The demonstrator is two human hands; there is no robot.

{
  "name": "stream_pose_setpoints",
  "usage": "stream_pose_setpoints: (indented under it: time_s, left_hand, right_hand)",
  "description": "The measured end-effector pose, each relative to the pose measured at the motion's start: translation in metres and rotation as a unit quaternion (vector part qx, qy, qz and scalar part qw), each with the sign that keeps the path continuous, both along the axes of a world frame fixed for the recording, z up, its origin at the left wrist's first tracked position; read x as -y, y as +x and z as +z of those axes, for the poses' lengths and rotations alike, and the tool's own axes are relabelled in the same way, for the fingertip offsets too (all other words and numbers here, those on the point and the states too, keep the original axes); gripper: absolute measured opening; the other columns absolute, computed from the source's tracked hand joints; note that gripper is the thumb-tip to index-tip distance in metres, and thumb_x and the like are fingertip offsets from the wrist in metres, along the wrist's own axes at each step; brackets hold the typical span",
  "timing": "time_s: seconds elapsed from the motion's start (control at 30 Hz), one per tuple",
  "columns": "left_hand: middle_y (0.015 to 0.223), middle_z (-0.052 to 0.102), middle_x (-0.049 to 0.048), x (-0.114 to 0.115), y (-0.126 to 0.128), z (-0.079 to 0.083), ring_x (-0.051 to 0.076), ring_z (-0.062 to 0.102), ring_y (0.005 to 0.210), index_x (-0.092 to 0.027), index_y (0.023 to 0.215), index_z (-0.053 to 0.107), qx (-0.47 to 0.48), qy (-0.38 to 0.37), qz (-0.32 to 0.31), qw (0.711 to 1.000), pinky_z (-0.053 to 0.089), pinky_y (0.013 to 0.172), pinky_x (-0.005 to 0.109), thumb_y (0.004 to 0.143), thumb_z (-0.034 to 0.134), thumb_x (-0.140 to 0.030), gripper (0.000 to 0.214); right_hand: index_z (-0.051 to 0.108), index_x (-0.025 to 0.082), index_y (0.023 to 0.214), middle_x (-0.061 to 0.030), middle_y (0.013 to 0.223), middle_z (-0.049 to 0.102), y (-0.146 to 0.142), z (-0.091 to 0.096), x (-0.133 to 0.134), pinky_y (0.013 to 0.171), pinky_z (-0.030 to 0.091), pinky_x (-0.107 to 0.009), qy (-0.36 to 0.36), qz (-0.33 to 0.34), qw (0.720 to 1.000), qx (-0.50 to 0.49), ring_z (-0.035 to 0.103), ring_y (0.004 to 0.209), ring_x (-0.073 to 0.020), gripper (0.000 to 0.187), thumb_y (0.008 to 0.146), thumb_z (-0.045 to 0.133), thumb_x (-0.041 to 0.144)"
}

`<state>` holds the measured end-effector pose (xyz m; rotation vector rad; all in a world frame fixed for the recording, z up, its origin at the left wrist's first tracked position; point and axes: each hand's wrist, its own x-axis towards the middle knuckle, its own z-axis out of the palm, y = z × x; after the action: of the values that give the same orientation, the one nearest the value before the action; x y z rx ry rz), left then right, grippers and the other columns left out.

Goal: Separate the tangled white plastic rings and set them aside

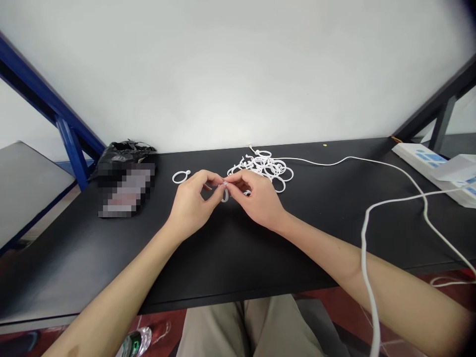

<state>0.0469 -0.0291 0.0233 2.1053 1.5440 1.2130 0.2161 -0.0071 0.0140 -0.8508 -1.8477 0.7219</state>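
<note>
Over the middle of the black table, my left hand [196,201] and my right hand [258,197] meet fingertip to fingertip. Both pinch a small white ring [225,196], whose lower loop hangs below the fingers; its upper part is hidden by them. Behind my right hand lies a pile of white rings [277,171] with small knobs, partly covered by that hand. A single white ring [180,177] with a round knob rests on the table to the left of my left hand.
A black plastic bag [124,152] and a pixelated object [128,191] are at the left. From the pile, a white cord [330,163] runs right. Another white cable [365,238] crosses my right forearm. At the right stands a white-blue box [424,156]. A wall [238,74] closes the back.
</note>
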Motion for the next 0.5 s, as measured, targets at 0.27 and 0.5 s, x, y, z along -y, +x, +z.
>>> stream_pose_setpoints:
  time_s: [0.27, 0.5]
  left_hand:
    - [0.087, 0.069, -0.0002, 0.0006, 0.0004, -0.0047, 0.015, 0.062, 0.078, -0.022, 0.086, 0.063, 0.002, -0.010, -0.002, 1.000, 0.046, 0.062, 0.025, 0.087, 0.059, -0.025, 0.005]
    - [0.095, 0.066, 0.0007, 0.0002, 0.0025, -0.0043, 0.015, 0.061, 0.084, -0.022, 0.093, 0.056, -0.004, 0.019, -0.030, 0.999, 0.050, 0.077, 0.031, 0.089, 0.057, -0.024, 0.004]
  right_hand:
    - [0.069, 0.020, 0.091, -0.0012, 0.087, 0.072, 0.0015, -0.0022, -0.0013, 0.069, 0.054, -0.028, -0.012, -0.013, 1.000, 0.025, 0.065, 0.074, -0.0130, 0.011, 0.090, 0.059, 0.025]
    - [0.068, 0.021, 0.092, -0.0008, 0.086, 0.072, -0.0014, 0.0018, -0.0005, 0.072, 0.056, -0.028, -0.051, -0.009, 0.998, -0.022, 0.068, 0.076, -0.0133, 0.009, 0.089, 0.060, 0.023]
